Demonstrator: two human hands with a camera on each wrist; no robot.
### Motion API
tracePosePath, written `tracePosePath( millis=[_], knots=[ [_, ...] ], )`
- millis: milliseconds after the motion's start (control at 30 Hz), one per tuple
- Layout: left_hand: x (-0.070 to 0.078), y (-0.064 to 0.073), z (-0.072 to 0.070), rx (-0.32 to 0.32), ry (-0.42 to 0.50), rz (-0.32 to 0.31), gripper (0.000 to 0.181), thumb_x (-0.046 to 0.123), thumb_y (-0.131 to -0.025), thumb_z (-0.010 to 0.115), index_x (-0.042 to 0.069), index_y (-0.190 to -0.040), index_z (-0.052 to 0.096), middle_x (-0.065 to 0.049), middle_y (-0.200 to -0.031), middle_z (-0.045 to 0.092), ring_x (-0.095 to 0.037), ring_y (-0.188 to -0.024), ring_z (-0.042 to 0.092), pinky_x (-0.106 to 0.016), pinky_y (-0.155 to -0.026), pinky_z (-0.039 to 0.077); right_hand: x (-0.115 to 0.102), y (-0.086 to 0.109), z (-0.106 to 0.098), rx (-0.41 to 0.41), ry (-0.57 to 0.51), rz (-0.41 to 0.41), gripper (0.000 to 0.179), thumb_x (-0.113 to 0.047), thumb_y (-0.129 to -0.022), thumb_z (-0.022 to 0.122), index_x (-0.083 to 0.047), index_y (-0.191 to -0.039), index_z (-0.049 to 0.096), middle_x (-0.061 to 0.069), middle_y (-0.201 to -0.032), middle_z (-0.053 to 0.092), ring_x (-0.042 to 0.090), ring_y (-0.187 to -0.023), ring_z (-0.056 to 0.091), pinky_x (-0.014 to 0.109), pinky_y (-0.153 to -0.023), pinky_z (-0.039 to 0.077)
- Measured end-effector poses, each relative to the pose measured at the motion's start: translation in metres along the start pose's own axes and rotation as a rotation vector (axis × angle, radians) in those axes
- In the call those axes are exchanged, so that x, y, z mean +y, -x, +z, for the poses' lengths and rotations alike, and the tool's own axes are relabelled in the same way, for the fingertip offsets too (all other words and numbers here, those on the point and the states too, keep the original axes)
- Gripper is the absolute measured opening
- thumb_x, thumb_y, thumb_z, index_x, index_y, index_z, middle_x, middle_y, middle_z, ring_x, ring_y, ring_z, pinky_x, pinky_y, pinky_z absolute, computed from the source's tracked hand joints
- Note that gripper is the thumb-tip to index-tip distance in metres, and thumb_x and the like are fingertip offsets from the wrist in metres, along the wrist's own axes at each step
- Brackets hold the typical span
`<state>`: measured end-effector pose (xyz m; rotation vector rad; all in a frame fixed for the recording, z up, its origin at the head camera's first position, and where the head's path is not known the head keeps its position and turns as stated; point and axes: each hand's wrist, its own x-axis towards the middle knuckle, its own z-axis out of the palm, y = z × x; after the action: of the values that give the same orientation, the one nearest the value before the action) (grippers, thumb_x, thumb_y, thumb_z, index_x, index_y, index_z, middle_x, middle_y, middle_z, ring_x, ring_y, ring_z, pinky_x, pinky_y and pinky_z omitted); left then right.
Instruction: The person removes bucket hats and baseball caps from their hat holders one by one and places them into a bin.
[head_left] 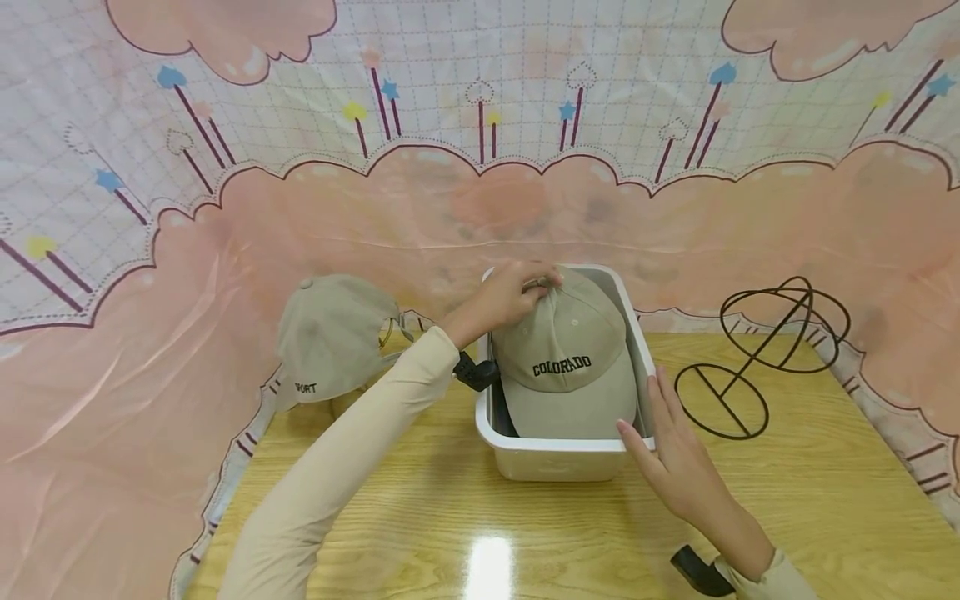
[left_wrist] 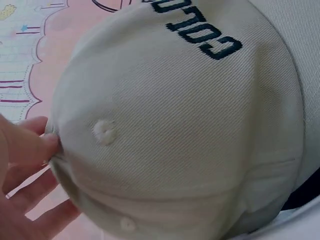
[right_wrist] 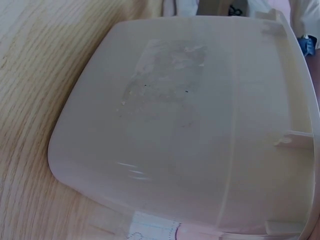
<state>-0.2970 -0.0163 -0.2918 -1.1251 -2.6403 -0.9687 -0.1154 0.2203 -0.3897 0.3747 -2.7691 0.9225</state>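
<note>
A beige baseball cap [head_left: 573,342] marked COLORADO sits inside a white plastic bin [head_left: 562,461], its brim toward the near side. My left hand [head_left: 504,298] pinches the top of the crown between thumb and fingers. Close up in the left wrist view, the cap [left_wrist: 175,115] fills most of the picture, with the left hand [left_wrist: 30,175] at its edge. At the bin's near right corner rests my right hand [head_left: 678,462], fingers straight along the right side and thumb at the front rim. The right wrist view shows the bin's outer wall [right_wrist: 165,125]; the hand is out of sight there.
Left of the bin, a second beige cap [head_left: 333,337] marked SPORT sits raised above the wooden table [head_left: 405,533]. A black wire stand [head_left: 750,362] lies on its side at the right. Behind everything hangs a printed pink cloth [head_left: 420,217].
</note>
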Motion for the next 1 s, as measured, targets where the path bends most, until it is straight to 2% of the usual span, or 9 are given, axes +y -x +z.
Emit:
tracePosePath(
  millis=[167, 533, 600, 667, 733, 833, 900, 967, 1000],
  knots=[
    [0.004, 0.007, -0.010, -0.017, -0.018, -0.038, 0.025, 0.007, -0.092, 0.059, 0.010, -0.115, 0.068, -0.008, -0.133, 0.055, -0.019, -0.126, 0.046, -0.027, -0.105, 0.033, 0.000, 0.001, 0.000, 0.003, -0.004, 0.003, 0.076, -0.032, -0.098, 0.050, 0.001, -0.150, 0.007, 0.013, -0.157, -0.005, 0.048, -0.134, 0.022, 0.066, -0.094, 0.031],
    [0.008, 0.025, -0.040, 0.020, -0.047, -0.006, 0.028, 0.004, -0.088, 0.062, 0.007, -0.115, 0.067, -0.008, -0.127, 0.059, -0.022, -0.125, 0.047, -0.029, -0.106, 0.032, -0.001, 0.001, 0.001, 0.007, -0.013, -0.014, 0.076, -0.031, -0.098, 0.051, 0.002, -0.150, 0.007, 0.013, -0.157, -0.005, 0.047, -0.135, 0.019, 0.068, -0.094, 0.030],
    [0.008, 0.028, -0.045, 0.020, -0.052, -0.017, 0.028, 0.004, -0.089, 0.060, 0.007, -0.116, 0.067, -0.009, -0.129, 0.058, -0.024, -0.114, 0.054, -0.029, -0.100, 0.037, -0.001, 0.002, 0.001, 0.007, -0.015, -0.014, 0.076, -0.031, -0.098, 0.051, 0.002, -0.150, 0.007, 0.012, -0.157, -0.005, 0.047, -0.135, 0.020, 0.067, -0.093, 0.031],
    [0.009, 0.033, -0.051, 0.010, -0.074, -0.046, 0.029, 0.007, -0.090, 0.058, 0.009, -0.119, 0.066, -0.007, -0.132, 0.056, -0.023, -0.113, 0.055, -0.031, -0.097, 0.039, -0.001, 0.002, 0.001, 0.008, -0.016, -0.015, 0.076, -0.031, -0.098, 0.051, 0.002, -0.150, 0.007, 0.012, -0.157, -0.005, 0.048, -0.135, 0.021, 0.067, -0.093, 0.031],
    [0.009, 0.037, -0.057, 0.002, -0.087, -0.078, 0.030, 0.009, -0.091, 0.056, 0.011, -0.121, 0.064, -0.006, -0.133, 0.055, -0.023, -0.094, 0.058, -0.034, -0.086, 0.043, -0.001, 0.003, 0.002, 0.010, -0.017, -0.016, 0.076, -0.031, -0.097, 0.051, 0.002, -0.150, 0.008, 0.013, -0.157, -0.004, 0.048, -0.134, 0.021, 0.067, -0.093, 0.031],
    [0.009, 0.044, -0.068, -0.003, -0.087, -0.115, 0.032, 0.011, -0.093, 0.055, 0.012, -0.124, 0.063, -0.005, -0.135, 0.054, -0.018, -0.082, 0.054, -0.034, -0.079, 0.042, -0.002, 0.003, 0.001, 0.012, -0.017, -0.016, 0.075, -0.031, -0.097, 0.052, 0.002, -0.150, 0.009, 0.013, -0.157, -0.003, 0.048, -0.135, 0.020, 0.068, -0.094, 0.029],
    [0.008, 0.049, -0.075, -0.001, -0.065, -0.141, 0.033, 0.010, -0.093, 0.055, 0.012, -0.125, 0.061, -0.007, -0.138, 0.051, -0.017, -0.062, 0.043, -0.033, -0.067, 0.041, -0.002, 0.003, 0.001, 0.013, -0.016, -0.016, 0.075, -0.031, -0.097, 0.052, 0.002, -0.150, 0.009, 0.014, -0.157, -0.003, 0.048, -0.135, 0.019, 0.068, -0.094, 0.029],
    [0.008, 0.054, -0.082, 0.015, -0.057, -0.161, 0.034, 0.011, -0.093, 0.056, 0.013, -0.126, 0.061, -0.007, -0.139, 0.050, -0.015, -0.056, 0.037, -0.033, -0.062, 0.039, -0.003, 0.003, 0.001, 0.012, -0.018, -0.015, 0.075, -0.031, -0.097, 0.051, 0.001, -0.150, 0.009, 0.013, -0.157, -0.003, 0.048, -0.135, 0.018, 0.069, -0.094, 0.028],
    [0.008, 0.056, -0.085, 0.024, -0.055, -0.171, 0.034, 0.011, -0.093, 0.056, 0.013, -0.126, 0.061, -0.007, -0.139, 0.049, -0.015, -0.057, 0.041, -0.033, -0.064, 0.042, -0.003, 0.003, 0.000, 0.011, -0.018, -0.016, 0.075, -0.031, -0.097, 0.051, 0.001, -0.150, 0.009, 0.014, -0.157, -0.003, 0.048, -0.135, 0.018, 0.069, -0.094, 0.028]
  ],
)
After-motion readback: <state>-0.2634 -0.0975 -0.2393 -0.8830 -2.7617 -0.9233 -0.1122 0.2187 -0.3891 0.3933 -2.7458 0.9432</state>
